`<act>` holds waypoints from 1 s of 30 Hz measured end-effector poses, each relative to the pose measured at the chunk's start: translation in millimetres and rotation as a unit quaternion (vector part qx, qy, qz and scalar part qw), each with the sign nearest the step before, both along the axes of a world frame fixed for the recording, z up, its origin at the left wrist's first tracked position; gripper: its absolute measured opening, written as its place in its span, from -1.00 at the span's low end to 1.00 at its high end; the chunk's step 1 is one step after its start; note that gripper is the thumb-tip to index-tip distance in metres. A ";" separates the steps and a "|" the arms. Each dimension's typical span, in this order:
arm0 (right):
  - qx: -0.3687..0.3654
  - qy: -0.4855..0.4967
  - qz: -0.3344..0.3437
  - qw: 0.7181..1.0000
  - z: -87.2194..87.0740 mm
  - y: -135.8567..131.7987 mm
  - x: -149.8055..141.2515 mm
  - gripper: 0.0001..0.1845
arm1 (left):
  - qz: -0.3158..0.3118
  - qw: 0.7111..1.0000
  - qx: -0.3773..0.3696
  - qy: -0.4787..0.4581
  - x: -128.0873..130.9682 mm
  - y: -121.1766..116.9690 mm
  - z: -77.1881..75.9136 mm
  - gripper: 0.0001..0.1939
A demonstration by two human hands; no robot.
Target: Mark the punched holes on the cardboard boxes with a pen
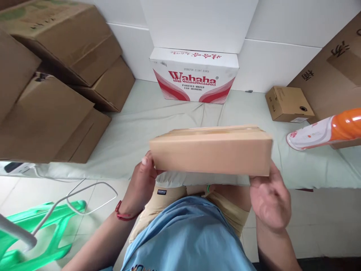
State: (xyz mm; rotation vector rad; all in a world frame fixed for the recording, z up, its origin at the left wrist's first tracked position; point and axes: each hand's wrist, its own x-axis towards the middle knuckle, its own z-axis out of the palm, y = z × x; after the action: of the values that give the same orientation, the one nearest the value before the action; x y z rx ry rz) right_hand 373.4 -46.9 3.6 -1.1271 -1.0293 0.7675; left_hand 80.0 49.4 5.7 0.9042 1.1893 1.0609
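Observation:
A flat brown cardboard box is held level above the front edge of the cloth-covered table. My left hand, with a red cord at the wrist, grips its left end; the thumb lies against the side and the other fingers go underneath. At the right end, my right hand supports the lower corner, somewhat blurred, with its fingers partly hidden behind the box. Tape runs along the top of the box.
A white and red Wahaha carton stands at the back against the wall. Large cardboard boxes are stacked left. On the right are a small brown box and an orange-and-white bottle. A green stool and white cable are lower left.

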 end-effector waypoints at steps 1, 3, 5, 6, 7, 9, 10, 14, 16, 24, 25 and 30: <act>0.010 -0.038 0.025 0.999 6.6 -2.6 -7.1 -0.31 | 0.003 0.999 -0.030 -0.022 -1.5 1.5 -2.6 -0.08; 0.028 -0.133 0.056 0.989 17.0 -5.6 -20.6 -0.20 | 0.013 0.996 -0.076 -0.040 -5.9 3.1 -9.8 -0.01; 0.061 -0.229 0.070 0.969 22.4 -5.7 -30.6 -0.10 | 0.026 0.990 -0.125 -0.063 -12.7 3.8 -19.6 0.03; 0.085 -0.267 0.077 0.957 23.2 -5.3 -33.8 -0.06 | 0.031 0.986 -0.147 -0.076 -16.8 4.4 -24.8 0.04; 0.110 -0.296 0.085 0.945 22.7 -4.8 -35.9 -0.03 | 0.036 0.981 -0.168 -0.088 -21.3 5.3 -29.8 0.04; 0.144 -0.317 0.103 0.932 18.7 -5.1 -37.8 -0.02 | 0.049 0.973 -0.200 -0.105 -29.6 8.5 -37.5 0.01; 0.147 -0.307 0.113 0.933 15.5 -6.2 -38.2 -0.05 | 0.060 0.970 -0.209 -0.108 -32.8 10.7 -39.9 -0.05; 0.075 -0.155 0.124 0.977 -1.4 -13.0 -40.9 -0.35 | 0.108 0.969 -0.197 -0.106 -35.7 18.1 -40.2 -0.47; 0.032 -0.041 0.074 0.996 -9.8 -13.1 -42.2 -0.55 | 0.104 0.974 -0.170 -0.104 -31.0 18.3 -38.1 -0.47; -0.138 0.291 -0.146 0.935 -31.9 9.6 -11.7 -0.53 | 0.008 0.998 0.053 -0.019 -12.9 9.6 -47.9 -0.47; -0.161 0.309 -0.139 0.927 -33.9 10.2 -5.4 -0.45 | 0.003 0.997 0.081 -0.009 -13.3 8.8 -49.7 -0.48; -0.240 0.283 -0.062 0.927 -41.4 2.3 14.9 -0.42 | -0.019 0.985 0.169 -0.016 -17.9 4.8 -47.8 -0.52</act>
State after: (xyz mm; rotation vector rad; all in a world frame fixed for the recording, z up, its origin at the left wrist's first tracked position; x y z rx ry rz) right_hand 388.3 -44.6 -37.8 -1.2567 -0.2809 1.1937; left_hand 62.1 54.2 -42.0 1.1623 0.9760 1.2649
